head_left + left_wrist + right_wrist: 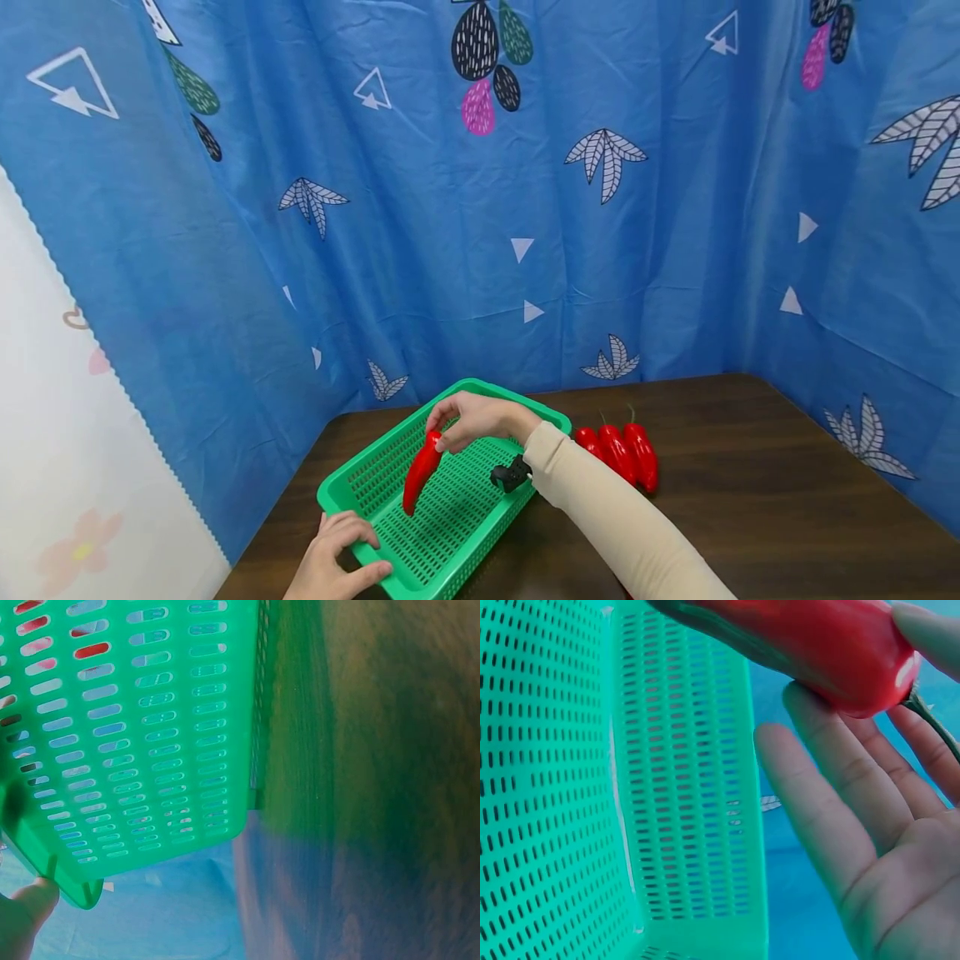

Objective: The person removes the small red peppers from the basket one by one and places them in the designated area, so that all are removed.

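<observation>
My right hand pinches a red chili pepper near its stem end, above the inside of a green plastic basket. The pepper hangs with its tip downward. Up close in the right wrist view, thumb and fingers press the pepper by its green stem, while the index finger points away from it. At the basket's near left corner, my left hand grips the rim. Only a thumb on the rim shows in the left wrist view, where the slotted basket wall hides the fingers.
Several red peppers lie on the dark wooden table to the right of the basket, partly behind my right sleeve. A small black device sits at my right wrist. A blue patterned curtain hangs behind the table.
</observation>
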A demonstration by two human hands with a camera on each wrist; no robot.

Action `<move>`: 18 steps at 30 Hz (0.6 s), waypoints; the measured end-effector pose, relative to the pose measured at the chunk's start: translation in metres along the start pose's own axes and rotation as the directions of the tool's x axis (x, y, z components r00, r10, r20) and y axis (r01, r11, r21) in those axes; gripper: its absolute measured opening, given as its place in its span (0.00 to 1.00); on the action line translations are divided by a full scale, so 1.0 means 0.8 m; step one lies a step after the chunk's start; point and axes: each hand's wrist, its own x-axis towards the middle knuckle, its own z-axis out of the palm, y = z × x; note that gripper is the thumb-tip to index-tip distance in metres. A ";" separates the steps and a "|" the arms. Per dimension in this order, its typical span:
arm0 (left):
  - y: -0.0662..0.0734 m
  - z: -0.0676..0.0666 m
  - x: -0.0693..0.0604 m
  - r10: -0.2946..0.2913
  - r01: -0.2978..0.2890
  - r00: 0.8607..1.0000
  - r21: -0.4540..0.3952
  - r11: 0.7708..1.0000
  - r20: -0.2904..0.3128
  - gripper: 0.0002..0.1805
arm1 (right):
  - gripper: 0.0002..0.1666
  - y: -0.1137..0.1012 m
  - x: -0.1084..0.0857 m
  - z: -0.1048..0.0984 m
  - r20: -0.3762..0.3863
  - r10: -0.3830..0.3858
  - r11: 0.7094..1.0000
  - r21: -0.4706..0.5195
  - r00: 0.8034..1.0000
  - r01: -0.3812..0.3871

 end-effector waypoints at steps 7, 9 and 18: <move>-0.001 -0.001 0.000 -0.001 0.001 1.000 0.006 1.000 0.004 0.18 | 0.15 -0.011 -0.012 0.000 -0.034 -0.065 0.996 0.053 0.997 0.067; -0.002 -0.002 -0.001 -0.007 0.007 1.000 0.003 1.000 0.004 0.18 | 0.16 -0.014 -0.015 0.000 -0.050 -0.080 0.995 0.063 0.996 0.083; -0.002 -0.003 -0.001 -0.017 0.018 1.000 -0.045 0.999 0.017 0.18 | 0.15 -0.020 -0.029 0.000 -0.092 -0.145 0.978 0.135 0.985 0.156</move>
